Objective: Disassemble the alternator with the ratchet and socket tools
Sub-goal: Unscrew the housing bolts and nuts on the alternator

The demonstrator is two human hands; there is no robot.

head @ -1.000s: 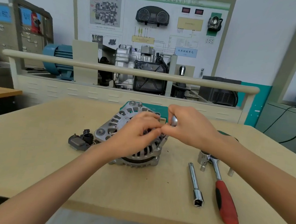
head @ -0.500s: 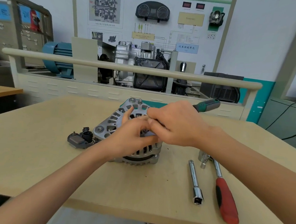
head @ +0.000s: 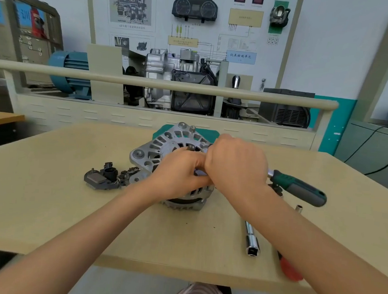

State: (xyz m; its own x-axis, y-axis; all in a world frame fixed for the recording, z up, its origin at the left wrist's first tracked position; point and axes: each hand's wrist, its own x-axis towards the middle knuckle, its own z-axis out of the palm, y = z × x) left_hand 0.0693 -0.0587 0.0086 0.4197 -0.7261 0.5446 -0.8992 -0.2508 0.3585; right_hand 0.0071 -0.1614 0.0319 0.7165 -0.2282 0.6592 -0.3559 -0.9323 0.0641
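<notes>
Currently the right hand (head: 236, 167) grips the green-handled ratchet (head: 300, 188) over the alternator (head: 165, 145), which sits mid-table (head: 47, 194); the left hand (head: 179, 175) pinches something small at the tool's head. Risk: the socket may slip off the fastener and pinch those fingers.

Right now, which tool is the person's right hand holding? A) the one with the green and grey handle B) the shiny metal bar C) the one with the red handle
A: the right hand grips the green and grey handled ratchet over the alternator, while the red-handled tool and the shiny bar lie on the table.
</notes>
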